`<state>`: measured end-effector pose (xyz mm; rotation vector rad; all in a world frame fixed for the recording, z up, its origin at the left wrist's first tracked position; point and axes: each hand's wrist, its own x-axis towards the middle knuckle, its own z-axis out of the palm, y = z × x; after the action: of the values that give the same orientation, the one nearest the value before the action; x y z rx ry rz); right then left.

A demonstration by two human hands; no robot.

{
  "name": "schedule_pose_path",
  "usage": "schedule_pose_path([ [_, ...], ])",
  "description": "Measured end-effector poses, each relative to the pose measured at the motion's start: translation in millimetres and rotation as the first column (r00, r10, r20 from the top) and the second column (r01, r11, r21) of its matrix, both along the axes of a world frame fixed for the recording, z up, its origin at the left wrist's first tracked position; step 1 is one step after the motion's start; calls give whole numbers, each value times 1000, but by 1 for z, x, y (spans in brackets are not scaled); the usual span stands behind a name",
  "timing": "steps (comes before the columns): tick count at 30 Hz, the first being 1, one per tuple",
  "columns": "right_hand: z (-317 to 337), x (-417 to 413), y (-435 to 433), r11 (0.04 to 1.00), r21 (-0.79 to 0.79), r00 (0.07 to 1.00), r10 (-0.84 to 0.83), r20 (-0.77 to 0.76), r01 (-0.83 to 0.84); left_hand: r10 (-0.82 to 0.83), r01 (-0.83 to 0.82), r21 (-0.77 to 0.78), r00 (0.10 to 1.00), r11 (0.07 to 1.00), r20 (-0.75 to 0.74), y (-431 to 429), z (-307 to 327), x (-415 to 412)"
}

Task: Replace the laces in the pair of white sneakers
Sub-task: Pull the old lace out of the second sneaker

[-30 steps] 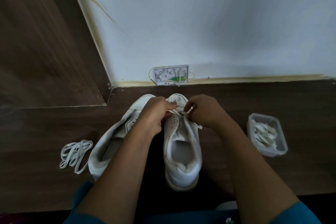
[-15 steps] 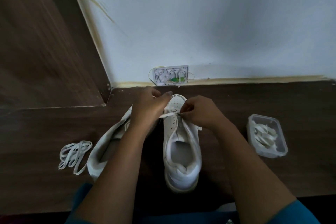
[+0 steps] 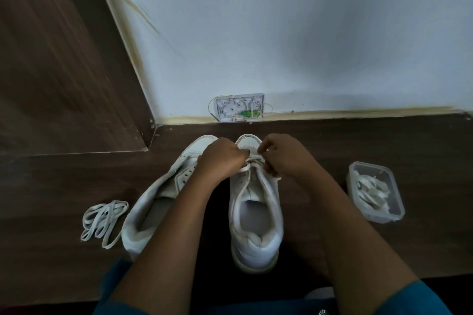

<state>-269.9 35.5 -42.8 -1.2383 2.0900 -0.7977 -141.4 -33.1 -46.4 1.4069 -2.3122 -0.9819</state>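
Left hand and right hand both pinching the flat white lace, right over the upright white leather sneaker; other white sneaker tipped over just left of them.

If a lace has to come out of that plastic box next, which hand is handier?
Probably the right hand: the plastic box sits out on that side, with nothing between. The left hand would have to cross the sneaker and the right arm. Both now pinch the lace.
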Motion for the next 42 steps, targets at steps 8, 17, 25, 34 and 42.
schedule_pose_path([
  [8, -10, 2, -8, 991, 22, 946, 133, -295, -133, -67, 68, -57, 997, 996, 27, 0, -4, 3],
  [17, -16, 10, -8, 995, -58, 987, 66, -147, -76, -50, 52, -29, 995, 998, 89, 3, -7, -2],
  [25, 2, 13, -1, 997, -50, 998, 53, 26, -51, 93, -22, 279, 966, 960, -242, 4, -5, -6],
  [34, 4, 27, -7, 991, -62, 977, -105, 185, 118, 108, -29, 266, 952, 964, -286, 1, -4, 3],
  [42, 13, 17, -3, 922, 140, 605, -346, 717, 361, 137, -57, 202, 901, 978, -411, 0, -11, -1],
])
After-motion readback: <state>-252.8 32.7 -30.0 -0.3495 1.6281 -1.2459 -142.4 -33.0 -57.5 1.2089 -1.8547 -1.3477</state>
